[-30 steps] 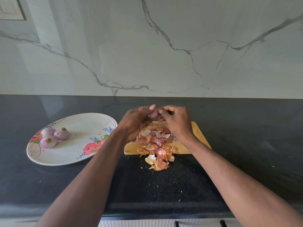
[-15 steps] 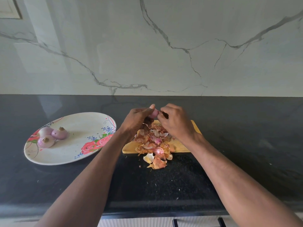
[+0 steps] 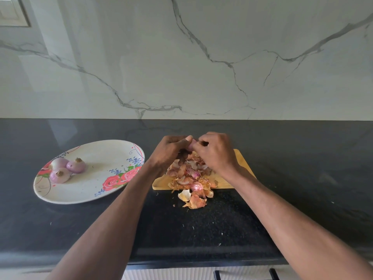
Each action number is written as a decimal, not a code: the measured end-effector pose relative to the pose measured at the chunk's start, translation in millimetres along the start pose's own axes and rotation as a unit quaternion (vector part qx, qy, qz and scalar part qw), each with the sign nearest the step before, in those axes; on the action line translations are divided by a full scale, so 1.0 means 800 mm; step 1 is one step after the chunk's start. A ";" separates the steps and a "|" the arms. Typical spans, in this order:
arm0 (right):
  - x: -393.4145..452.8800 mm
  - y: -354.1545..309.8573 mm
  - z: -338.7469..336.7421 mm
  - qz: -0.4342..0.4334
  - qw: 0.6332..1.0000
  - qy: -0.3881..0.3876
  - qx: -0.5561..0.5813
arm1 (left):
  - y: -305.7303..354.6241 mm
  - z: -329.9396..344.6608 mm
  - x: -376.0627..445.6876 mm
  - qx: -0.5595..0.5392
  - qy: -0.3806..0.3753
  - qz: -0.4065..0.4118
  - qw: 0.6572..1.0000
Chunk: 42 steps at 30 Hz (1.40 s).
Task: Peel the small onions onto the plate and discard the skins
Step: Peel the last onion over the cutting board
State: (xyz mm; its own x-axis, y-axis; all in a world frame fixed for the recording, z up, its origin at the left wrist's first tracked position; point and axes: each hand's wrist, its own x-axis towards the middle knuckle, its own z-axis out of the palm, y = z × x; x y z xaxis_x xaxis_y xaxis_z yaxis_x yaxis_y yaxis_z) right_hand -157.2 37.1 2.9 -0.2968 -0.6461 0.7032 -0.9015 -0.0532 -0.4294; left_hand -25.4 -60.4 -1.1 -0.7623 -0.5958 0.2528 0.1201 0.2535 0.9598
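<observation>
Onion (image 3: 191,145), pink and glossy, pinched between both hands' fingers (image 3: 198,145).

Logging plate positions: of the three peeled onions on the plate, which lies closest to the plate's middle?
The right-hand onion with the brown stub on top; the other two onions lie nearer the plate rim.
</observation>
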 end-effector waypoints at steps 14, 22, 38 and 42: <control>0.012 -0.014 -0.012 0.331 0.811 -0.008 0.483 | 0.005 -0.004 0.007 -0.264 -0.037 -0.052 0.963; 0.011 -0.011 -0.009 0.363 0.790 -0.007 0.493 | 0.004 -0.005 0.006 -0.299 -0.041 -0.026 0.953; 0.012 -0.011 -0.007 0.409 0.744 0.003 0.529 | 0.013 -0.006 0.005 -0.361 0.025 -0.081 0.929; 0.010 -0.002 -0.010 0.401 0.821 -0.008 0.406 | 0.014 -0.007 0.004 -0.389 0.040 -0.089 0.916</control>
State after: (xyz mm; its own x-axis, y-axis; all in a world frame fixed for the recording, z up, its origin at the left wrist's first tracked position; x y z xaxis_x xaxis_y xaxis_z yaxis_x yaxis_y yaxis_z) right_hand -160.5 38.0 13.6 -0.6827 -0.7307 0.0047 0.0910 -0.0914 -0.9916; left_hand -22.8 -63.7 11.0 -0.7690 -0.6363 0.0614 0.4386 -0.4553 0.7748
